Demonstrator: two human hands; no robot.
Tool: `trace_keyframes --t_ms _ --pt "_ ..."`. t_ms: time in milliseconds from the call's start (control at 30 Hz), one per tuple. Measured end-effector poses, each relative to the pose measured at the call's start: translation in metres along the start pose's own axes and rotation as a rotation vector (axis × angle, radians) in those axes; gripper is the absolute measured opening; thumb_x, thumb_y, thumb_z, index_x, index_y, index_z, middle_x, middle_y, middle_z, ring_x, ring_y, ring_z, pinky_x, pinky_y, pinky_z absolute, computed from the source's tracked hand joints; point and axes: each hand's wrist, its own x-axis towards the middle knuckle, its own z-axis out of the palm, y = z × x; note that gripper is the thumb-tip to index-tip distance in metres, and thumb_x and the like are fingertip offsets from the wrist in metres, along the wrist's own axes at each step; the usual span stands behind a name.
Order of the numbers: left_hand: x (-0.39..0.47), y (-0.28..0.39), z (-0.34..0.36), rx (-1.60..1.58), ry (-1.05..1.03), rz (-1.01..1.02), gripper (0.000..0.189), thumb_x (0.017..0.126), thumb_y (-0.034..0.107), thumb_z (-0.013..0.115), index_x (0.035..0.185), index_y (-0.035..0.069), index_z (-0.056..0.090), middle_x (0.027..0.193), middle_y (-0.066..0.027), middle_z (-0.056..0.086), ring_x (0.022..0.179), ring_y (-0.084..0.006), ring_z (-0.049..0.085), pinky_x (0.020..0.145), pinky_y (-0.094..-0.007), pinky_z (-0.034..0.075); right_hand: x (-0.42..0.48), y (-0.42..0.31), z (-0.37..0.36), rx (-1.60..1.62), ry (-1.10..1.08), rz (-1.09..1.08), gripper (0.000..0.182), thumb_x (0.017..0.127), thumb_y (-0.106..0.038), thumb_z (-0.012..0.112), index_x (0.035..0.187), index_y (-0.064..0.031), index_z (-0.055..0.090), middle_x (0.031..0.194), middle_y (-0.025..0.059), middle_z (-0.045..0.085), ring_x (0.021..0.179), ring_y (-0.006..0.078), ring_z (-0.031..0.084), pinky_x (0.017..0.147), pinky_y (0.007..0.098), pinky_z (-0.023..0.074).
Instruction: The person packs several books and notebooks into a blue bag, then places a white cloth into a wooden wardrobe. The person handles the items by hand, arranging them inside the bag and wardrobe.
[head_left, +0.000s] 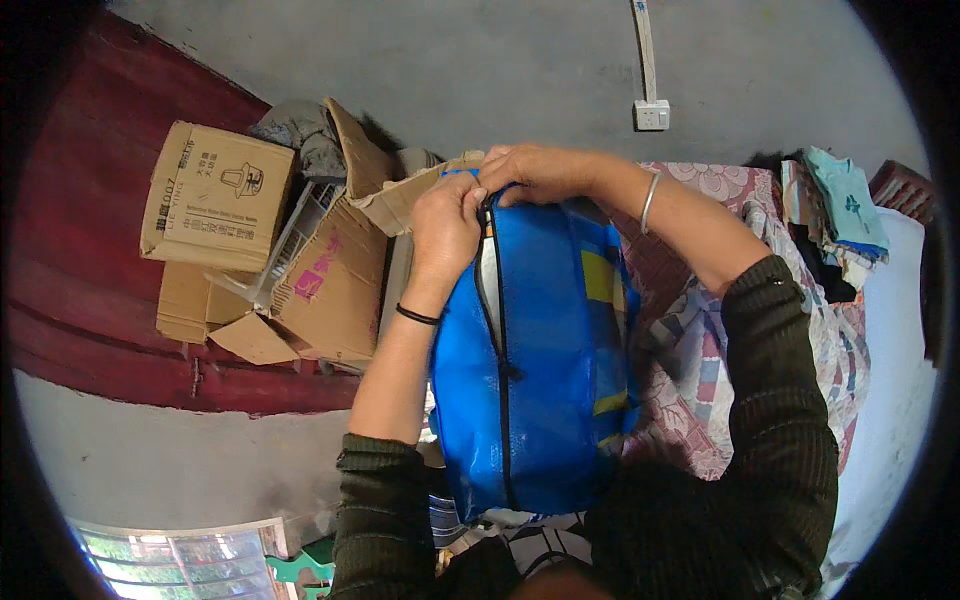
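A large blue woven plastic bag (547, 337) with a black zipper (502, 375) lies before me, bulging. Its zipper gapes over the upper half, where a whitish thing shows inside, and lies closed along the lower half. My left hand (450, 221), with a black band at the wrist, pinches the bag's far edge beside the zipper's end. Right next to it, touching, my right hand (525, 174) grips the blue edge on the other side; a silver bangle is on that arm. What exactly the fingertips hold is hidden.
Cardboard boxes (225, 202) are stacked at the left beside a wire rack (296, 232). To the right is a bed with a patterned pink sheet (697, 180), a rumpled quilt and folded clothes (844, 199). A wall socket (652, 115) sits on the grey wall.
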Motion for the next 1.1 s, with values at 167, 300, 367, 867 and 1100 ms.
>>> trace_keyframes --t_ms 167,300,367,867,1100 --pt "-0.012 -0.007 0.011 -0.049 0.071 -0.008 0.01 0.089 0.008 0.062 0.083 0.0 0.059 0.082 -0.0212 0.059 0.078 -0.0419 0.058 0.07 -0.0469 0.045 -0.003 0.009 0.02 0.064 0.188 -0.069 0.018 0.082 -0.01 0.069 0.099 -0.0053 0.064 0.096 0.0108 0.065 0.1 0.0326 0.058 0.091 0.0417 0.0467" --pt "-0.017 -0.001 0.0 -0.048 0.037 0.027 0.009 0.089 0.007 0.062 0.086 -0.001 0.058 0.083 -0.0212 0.058 0.079 -0.041 0.057 0.07 -0.0454 0.045 -0.007 0.005 0.028 -0.016 0.301 -0.003 0.012 0.083 -0.012 0.067 0.092 -0.0065 0.061 0.091 0.0113 0.063 0.095 0.0333 0.058 0.086 0.0415 0.0477" --pt "-0.018 0.001 -0.003 -0.047 -0.007 0.049 0.008 0.088 0.006 0.062 0.085 -0.001 0.058 0.083 -0.0213 0.058 0.08 -0.041 0.057 0.071 -0.045 0.045 -0.009 0.004 0.024 -0.054 0.3 -0.005 0.012 0.082 -0.011 0.066 0.093 -0.0069 0.061 0.093 0.0112 0.062 0.097 0.0329 0.057 0.085 0.0416 0.0477" --pt "-0.02 0.005 -0.001 -0.043 0.043 0.05 0.005 0.088 0.002 0.062 0.087 -0.003 0.059 0.084 -0.0189 0.058 0.075 -0.0351 0.059 0.069 -0.0383 0.048 -0.002 0.018 0.007 -0.134 0.125 -0.223 0.023 0.078 -0.012 0.071 0.1 -0.0102 0.065 0.104 0.0083 0.065 0.107 0.0323 0.057 0.089 0.0429 0.049" --pt "-0.026 0.005 -0.007 -0.033 0.042 0.056 0.004 0.088 0.002 0.063 0.086 -0.001 0.061 0.083 -0.0175 0.058 0.074 -0.0328 0.059 0.068 -0.0369 0.048 -0.007 0.023 0.016 -0.084 0.245 -0.138 0.011 0.084 -0.014 0.066 0.092 -0.0087 0.061 0.095 0.0085 0.061 0.094 0.032 0.06 0.083 0.0425 0.0501"
